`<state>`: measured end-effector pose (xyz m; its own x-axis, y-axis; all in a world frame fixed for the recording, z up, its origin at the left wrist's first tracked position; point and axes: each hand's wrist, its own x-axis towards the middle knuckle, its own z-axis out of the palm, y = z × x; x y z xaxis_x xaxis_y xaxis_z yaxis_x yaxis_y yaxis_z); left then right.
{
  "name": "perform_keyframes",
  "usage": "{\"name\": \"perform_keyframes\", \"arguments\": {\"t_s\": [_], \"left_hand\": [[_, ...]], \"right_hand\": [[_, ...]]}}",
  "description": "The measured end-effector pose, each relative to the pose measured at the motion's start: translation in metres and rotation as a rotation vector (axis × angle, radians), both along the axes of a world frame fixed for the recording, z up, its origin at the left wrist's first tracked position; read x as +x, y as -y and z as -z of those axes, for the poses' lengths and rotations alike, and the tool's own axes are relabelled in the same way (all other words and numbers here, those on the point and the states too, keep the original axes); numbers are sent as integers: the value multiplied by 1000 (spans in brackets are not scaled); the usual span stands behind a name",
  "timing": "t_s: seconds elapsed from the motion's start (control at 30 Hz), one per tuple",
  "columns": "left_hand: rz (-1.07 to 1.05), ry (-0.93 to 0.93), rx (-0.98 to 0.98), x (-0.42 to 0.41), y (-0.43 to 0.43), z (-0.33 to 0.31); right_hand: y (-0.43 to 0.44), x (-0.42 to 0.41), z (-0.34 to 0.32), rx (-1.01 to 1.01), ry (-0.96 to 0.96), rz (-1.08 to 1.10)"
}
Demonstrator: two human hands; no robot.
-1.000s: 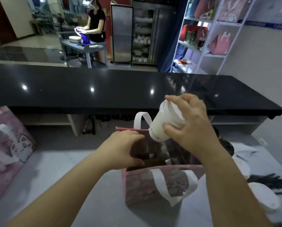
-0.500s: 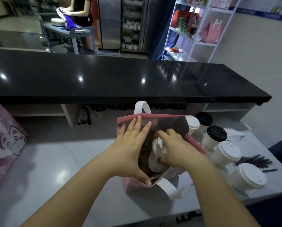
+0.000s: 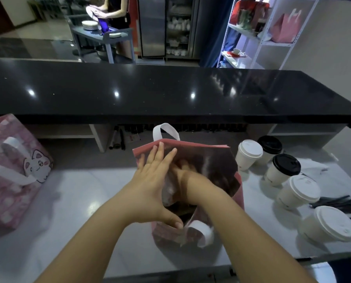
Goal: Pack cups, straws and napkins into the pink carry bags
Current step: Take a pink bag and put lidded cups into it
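At the far left a pink fabric carry bag printed with a white cat point(image 3: 13, 170) stands on the pale counter point(image 3: 78, 201). In the centre a second pink carry bag point(image 3: 217, 160) stands upright, its long axis vertical and its open mouth pointing up. The left hand point(image 3: 152, 180) is spread flat, with straight fingers on the bag's left wall and the thumb at the near rim. The right hand point(image 3: 182, 174) reaches down inside the bag; its grip cannot be made out in the dim interior. To the right, near the bag, five lidded white paper cups point(image 3: 301, 189) stand upright beside black straws point(image 3: 339, 203) that lie flat, running left to right.
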<state>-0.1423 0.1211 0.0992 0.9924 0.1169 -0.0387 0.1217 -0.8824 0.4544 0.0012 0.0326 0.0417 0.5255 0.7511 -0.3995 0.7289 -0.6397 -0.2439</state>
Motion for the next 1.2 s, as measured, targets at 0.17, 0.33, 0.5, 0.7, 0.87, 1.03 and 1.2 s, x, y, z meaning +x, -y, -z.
{"name": "perform_keyframes", "arguments": {"t_s": [0.17,0.33,0.5,0.7,0.87,1.03,1.2], "left_hand": [[-55,64,13,-11,-3,2],[-55,102,60,-19,6,4],[-51,105,145,-25,13,7],[-82,56,222,-24,15,12],[-84,21,261,-21,14,16],[-51,34,250,-8,14,15],[-39,29,185,13,6,9]], "right_hand": [[30,-14,6,129,55,-22],[40,-35,2,97,141,-122],[43,-45,0,111,140,-167],[50,-54,20,50,251,-381],[50,-53,41,-10,261,-389],[31,-37,50,-82,206,-378],[14,-4,31,-105,207,-401]]}}
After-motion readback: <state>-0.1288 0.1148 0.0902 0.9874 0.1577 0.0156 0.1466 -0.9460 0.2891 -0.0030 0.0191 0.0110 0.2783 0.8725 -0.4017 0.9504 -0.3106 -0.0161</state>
